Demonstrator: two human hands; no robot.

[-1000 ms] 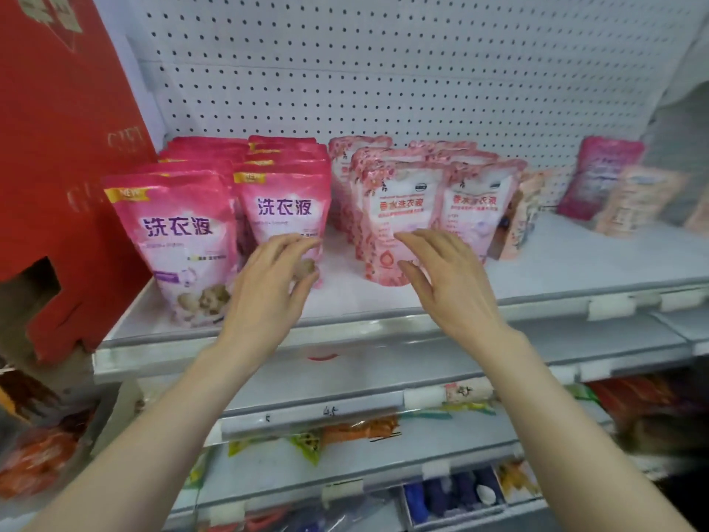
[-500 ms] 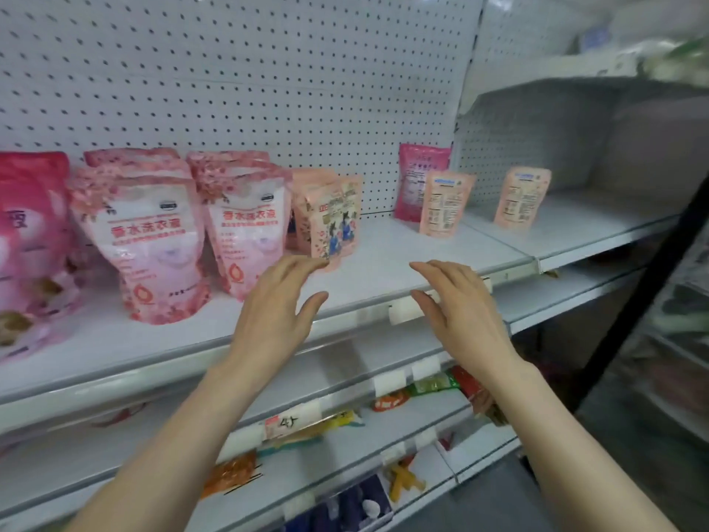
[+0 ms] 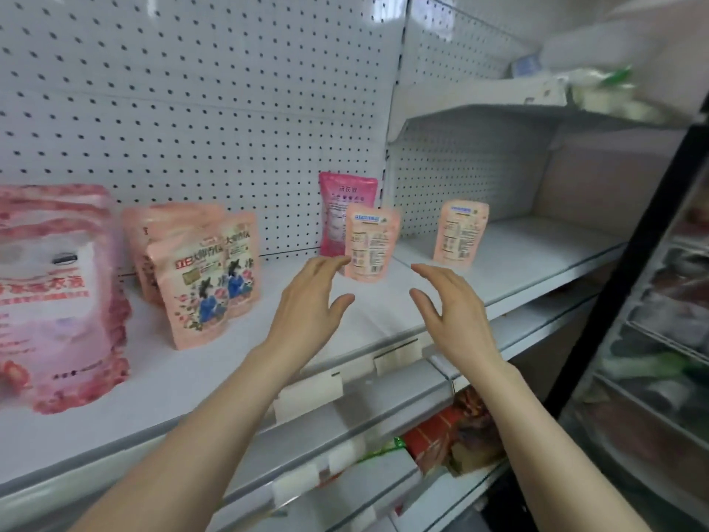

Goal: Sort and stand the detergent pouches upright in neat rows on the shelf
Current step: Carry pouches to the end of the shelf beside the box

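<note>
- The left hand (image 3: 307,301) is open, fingers straight and a little spread, holding nothing. Its fingertips reach the lower left edge of a small peach pouch (image 3: 370,243), and I cannot tell whether they touch it.
- The right hand (image 3: 452,309) is open too, palm turned inward, thumb apart from the fingers. It is empty and just short of the pouch's right side.
- The pouch stands upright between the two hands, near the seam where two sections of the shelf (image 3: 268,362) meet. Its printed back label faces the front.
- The step looks like a two-handed pick-up of this stray pouch. It is best taken by both side edges at mid-height, since a soft filled pouch probably sags if pinched at the top.
- A darker pink pouch (image 3: 345,213) stands just behind it against the pegboard (image 3: 192,109). Lifting straight up before drawing back should avoid knocking it over.
- The pouch should probably be turned face forward and set with the group of peach pouches (image 3: 207,286) to the left, which seem to match in colour, flush with their front row.
- Another peach pouch (image 3: 460,232) stands alone on the right section, back label forward, and is likely next.
- The large pink pouches (image 3: 57,293) stand at the far left and need room left beside them.
</note>
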